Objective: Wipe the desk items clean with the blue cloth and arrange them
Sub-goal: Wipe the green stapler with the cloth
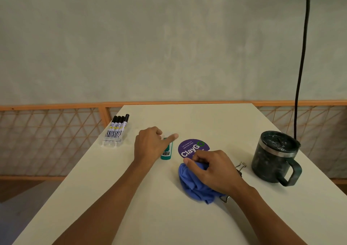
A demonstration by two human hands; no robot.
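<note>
Right hand [212, 169] curls its fingers round the blue cloth [195, 186] on the counter [150, 216].
Left hand [150, 145] half-hides a green item [166, 155] under its forefinger; grip unclear. Binder clip [241, 165] peeks out behind the right fingers.

matt white desk top [169, 216], soft crumpled blue cloth [195, 186], dark marbled mug [272, 158] with a shiny metal band.

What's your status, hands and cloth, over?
Right hand grips blue cloth, bunched on desk. Left hand on green item, grip unclear. Binder clip at cloth's edge.
</note>
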